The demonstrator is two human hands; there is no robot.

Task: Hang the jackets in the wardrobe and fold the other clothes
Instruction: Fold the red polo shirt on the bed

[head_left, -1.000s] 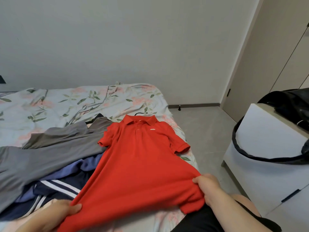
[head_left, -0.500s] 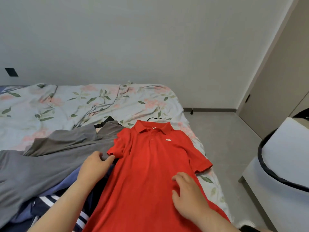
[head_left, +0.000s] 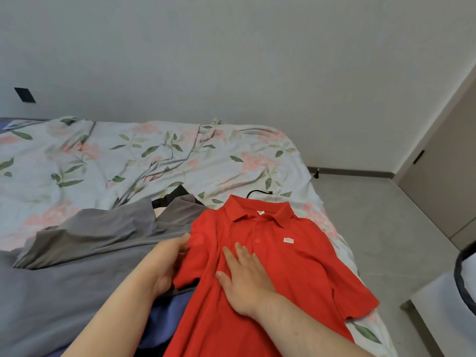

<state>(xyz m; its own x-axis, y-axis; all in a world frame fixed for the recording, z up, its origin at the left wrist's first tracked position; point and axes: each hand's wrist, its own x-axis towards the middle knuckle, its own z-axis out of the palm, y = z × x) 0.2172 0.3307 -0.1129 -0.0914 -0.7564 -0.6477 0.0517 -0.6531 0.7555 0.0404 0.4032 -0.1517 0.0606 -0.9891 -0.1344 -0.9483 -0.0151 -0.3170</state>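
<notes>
Head view shows red knit polo shirt [head_left: 288, 274] unfolded, left hand [head_left: 167, 264] gripping its sleeve, right hand [head_left: 247, 276] pressing flat-fingered; grey garments [head_left: 90, 253] pending.

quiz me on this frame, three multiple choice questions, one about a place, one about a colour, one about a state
1. Where does the red polo shirt lie?
A on the floral bed
B on the floor
C on a wardrobe rail

2. What colour is the large garment beside the left hand?
A yellow
B grey
C white

3. How is the right hand?
A gripping a hanger
B flat on the shirt
C off the shirt

Answers:
1 A, the floral sheet shows around the shirt.
2 B, grey cloth spreads out next to that hand.
3 B, its straight fingers press on the shirt's chest.
</notes>
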